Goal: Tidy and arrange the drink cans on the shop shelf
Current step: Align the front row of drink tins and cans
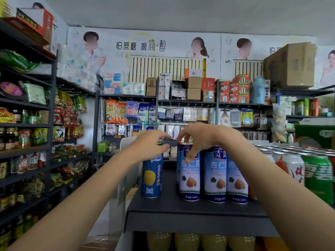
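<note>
A dark blue can with a yellow fruit (152, 176) stands alone at the left end of the black shelf top (190, 212). My left hand (150, 147) grips it around the top. To its right stands a row of blue-and-white almond drink cans (215, 174). My right hand (195, 138) hovers over the leftmost almond can (189, 180), thumb down on its front and fingers curled over its rim. A gap separates the dark blue can from that row.
White and green cans (308, 171) crowd the shelf top at the right. Yellow bottles (199, 241) sit on the shelf below. Black racks of snacks (36, 133) line the left aisle. A green carton (315, 134) stands at the far right.
</note>
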A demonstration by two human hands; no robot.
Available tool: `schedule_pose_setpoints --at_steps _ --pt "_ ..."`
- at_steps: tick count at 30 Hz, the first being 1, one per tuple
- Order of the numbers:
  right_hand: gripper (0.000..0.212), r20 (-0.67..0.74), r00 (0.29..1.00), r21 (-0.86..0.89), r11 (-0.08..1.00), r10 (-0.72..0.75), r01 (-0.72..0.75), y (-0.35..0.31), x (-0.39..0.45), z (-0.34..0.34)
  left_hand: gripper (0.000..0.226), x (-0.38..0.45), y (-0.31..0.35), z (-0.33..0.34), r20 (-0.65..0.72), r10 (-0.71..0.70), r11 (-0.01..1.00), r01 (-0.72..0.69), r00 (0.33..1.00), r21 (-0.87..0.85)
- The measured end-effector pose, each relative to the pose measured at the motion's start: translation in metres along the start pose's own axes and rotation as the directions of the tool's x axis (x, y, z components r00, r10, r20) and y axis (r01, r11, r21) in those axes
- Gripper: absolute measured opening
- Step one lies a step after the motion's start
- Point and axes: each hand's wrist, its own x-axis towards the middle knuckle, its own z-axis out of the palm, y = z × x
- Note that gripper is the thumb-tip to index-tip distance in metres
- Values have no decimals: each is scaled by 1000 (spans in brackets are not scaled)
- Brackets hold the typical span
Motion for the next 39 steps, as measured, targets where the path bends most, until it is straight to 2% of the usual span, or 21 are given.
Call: schedule_pose_setpoints --at_steps 6,9,11,13,15,19,24,26,28,32,39 --pt "73 -14 1000 25 999 22 -21 7 -2 5 33 11 11 -4 -33 20 1000 -20 999 -23" --pt "76 22 999 -3 999 42 -42 9 -5 7 35 9 7 -7 50 -47 994 52 998 -94" --pt "74 -47 999 -7 1000 25 -25 5 -6 8 37 3 0 -5 83 -110 974 125 990 -192" --pt "67 -165 986 30 999 -28 33 -2 -4 8 42 -3 -6 -3 79 -187 898 203 979 -391" --pt "61 -225 971 111 987 -85 113 -14 1 10 48 -7 -13 0 98 -258 811 270 961 -518" --pt "66 -172 973 211 959 -153 188 -33 14 22 48 -17 -28 10 121 -261 672 270 958 -690" --pt "58 -186 972 79 984 -143 159 -45 26 33 25 -26 -35 20 209 -333 388 336 919 -858" --pt "56 -192 972 73 985 -138 154 -47 29 34 24 -28 -37 20 216 -315 340 323 924 -883" --pt "55 -188 974 90 985 -128 147 -48 31 34 34 -30 -42 18 231 -308 300 325 923 -897" --pt "56 -177 979 195 972 -97 132 -49 34 34 41 -34 -49 19 248 -286 317 336 925 -887" --pt "54 -217 974 273 954 -62 121 -49 36 36 40 -28 -48 21 176 -311 470 312 934 -826"
